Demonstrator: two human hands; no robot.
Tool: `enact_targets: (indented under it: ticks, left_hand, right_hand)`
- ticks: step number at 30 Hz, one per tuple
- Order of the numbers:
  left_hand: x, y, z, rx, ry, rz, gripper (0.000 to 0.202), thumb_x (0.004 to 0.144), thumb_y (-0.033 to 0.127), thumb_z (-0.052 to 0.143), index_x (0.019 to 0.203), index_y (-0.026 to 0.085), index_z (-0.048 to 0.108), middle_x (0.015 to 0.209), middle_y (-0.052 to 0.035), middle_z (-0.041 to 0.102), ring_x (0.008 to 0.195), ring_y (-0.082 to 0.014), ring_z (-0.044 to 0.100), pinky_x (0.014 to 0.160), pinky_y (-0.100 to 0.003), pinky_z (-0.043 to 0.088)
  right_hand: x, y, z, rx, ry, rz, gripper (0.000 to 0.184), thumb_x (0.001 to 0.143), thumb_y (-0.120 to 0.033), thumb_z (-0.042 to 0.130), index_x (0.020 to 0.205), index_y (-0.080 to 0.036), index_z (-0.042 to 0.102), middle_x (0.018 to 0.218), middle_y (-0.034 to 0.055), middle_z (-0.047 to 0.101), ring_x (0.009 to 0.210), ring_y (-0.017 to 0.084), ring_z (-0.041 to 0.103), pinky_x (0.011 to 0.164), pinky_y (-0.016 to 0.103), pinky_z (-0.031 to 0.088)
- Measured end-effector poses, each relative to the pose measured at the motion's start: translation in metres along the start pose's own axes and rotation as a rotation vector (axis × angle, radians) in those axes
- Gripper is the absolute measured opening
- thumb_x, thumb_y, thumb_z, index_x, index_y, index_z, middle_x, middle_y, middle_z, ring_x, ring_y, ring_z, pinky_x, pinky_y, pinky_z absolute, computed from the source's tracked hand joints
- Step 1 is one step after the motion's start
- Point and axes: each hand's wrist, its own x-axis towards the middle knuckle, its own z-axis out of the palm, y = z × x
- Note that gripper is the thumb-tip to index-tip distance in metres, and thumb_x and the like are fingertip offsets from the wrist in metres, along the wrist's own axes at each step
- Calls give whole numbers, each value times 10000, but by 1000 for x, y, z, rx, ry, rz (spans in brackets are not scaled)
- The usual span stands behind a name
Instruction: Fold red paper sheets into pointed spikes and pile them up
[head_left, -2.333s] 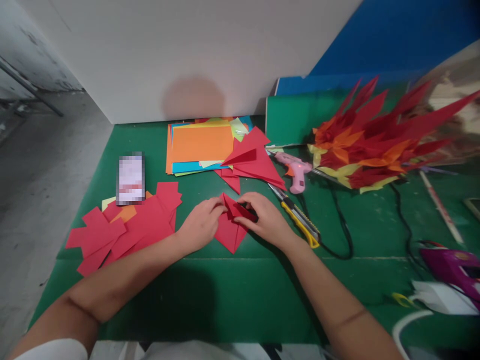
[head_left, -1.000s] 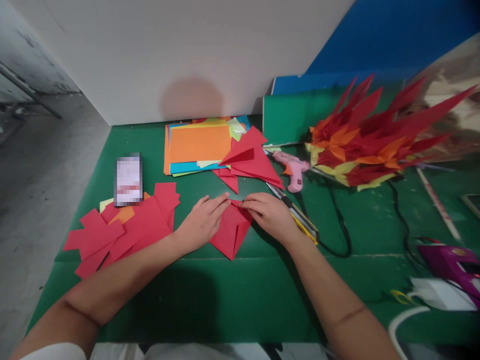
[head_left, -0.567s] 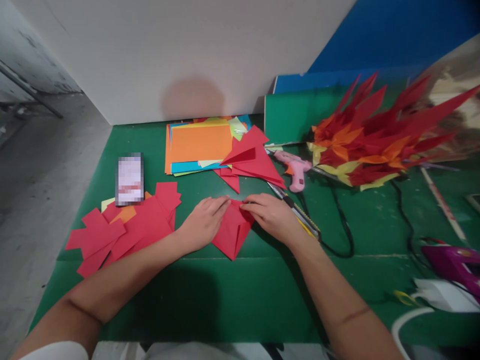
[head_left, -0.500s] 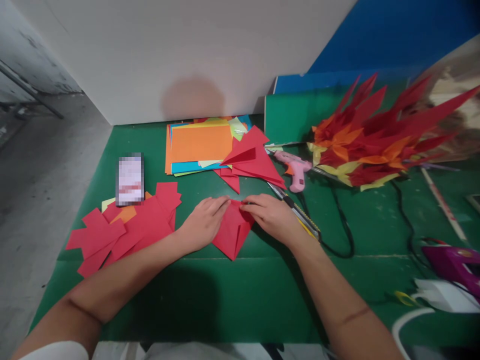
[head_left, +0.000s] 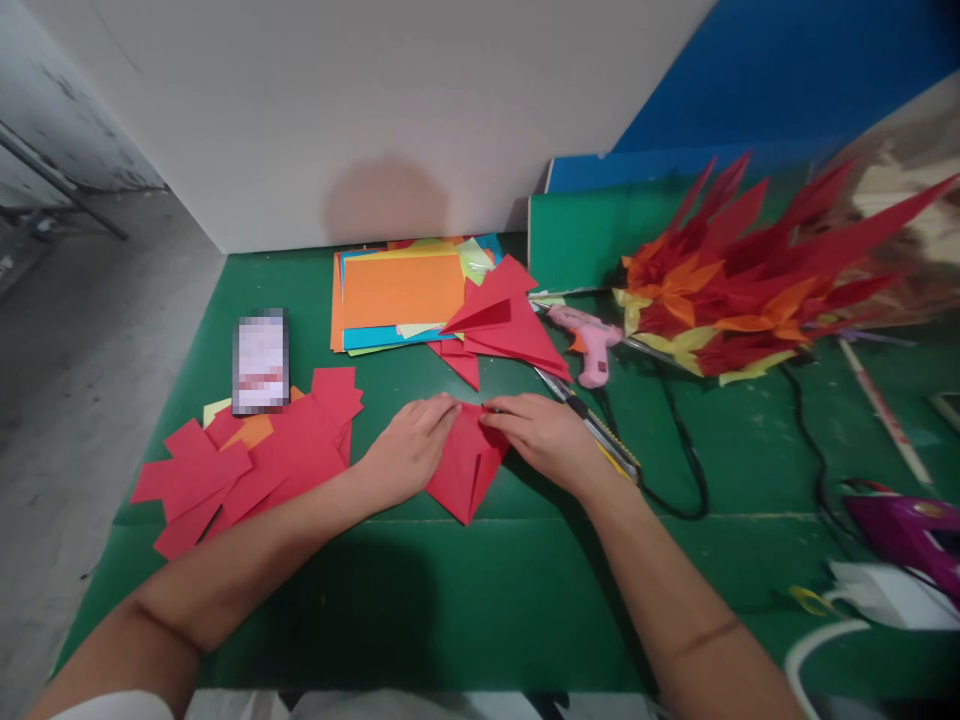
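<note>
Red folded paper (head_left: 465, 470) is now lying flat on the green mat (head_left: 487, 600) near centre, its raised flap lowered, as left hand (head_left: 409, 450) and right hand (head_left: 544, 440) are pressing it with flattened fingers, seemingly creasing its far edge.

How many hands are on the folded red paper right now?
2. On the folded red paper, the left hand presses the left side; the right hand presses the top corner, beside the utility knife. No other hands show.

Red folded paper (head_left: 466, 468) on green mat (head_left: 480, 600); orange sheet (head_left: 401, 288) far; pink glue gun (head_left: 589, 345) right; red squares (head_left: 247, 460) left.
</note>
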Motion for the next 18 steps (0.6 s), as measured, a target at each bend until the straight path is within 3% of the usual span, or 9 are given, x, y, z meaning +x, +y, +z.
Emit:
enact_targets:
  ticks: [18]
  left_hand:
    - [1,2,-2,14,3,2,455,897,92,308,1334,109,432,1355,-141,483,1296,-261,415,1048,-423,357]
  right_hand:
    - [1,2,-1,-12,33,-60,308,904,-93,409,941,-174,704,1003,77,708,816,188,620,719,330,519]
